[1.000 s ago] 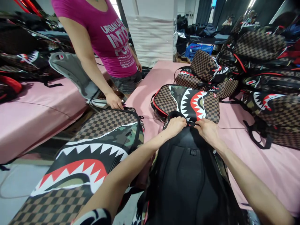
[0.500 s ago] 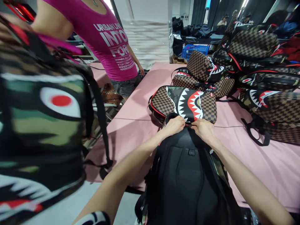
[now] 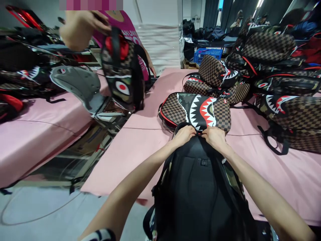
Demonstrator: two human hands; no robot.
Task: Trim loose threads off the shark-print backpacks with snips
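A black-backed backpack (image 3: 200, 187) lies back-up on the pink table (image 3: 140, 147), straight in front of me. My left hand (image 3: 184, 135) and my right hand (image 3: 213, 136) are both closed on its top edge, by the top handle, with fingers curled over. Just beyond them lies a brown checkered backpack with a shark mouth (image 3: 198, 110), flat on the table. At the upper left a person in a pink shirt holds up another shark backpack (image 3: 122, 73) by its top with one hand (image 3: 82, 26).
Several shark backpacks are piled at the right (image 3: 276, 67) and back of the table. More bags lie on a second pink table (image 3: 37, 120) at the left. A gap with a metal frame (image 3: 100, 140) separates the two tables. A blue crate (image 3: 208, 53) stands behind.
The person in pink has lifted the big shark backpack off the left foreground, swung it up and away, and now holds it hanging farther back. My hands have stayed on the black backpack's top.
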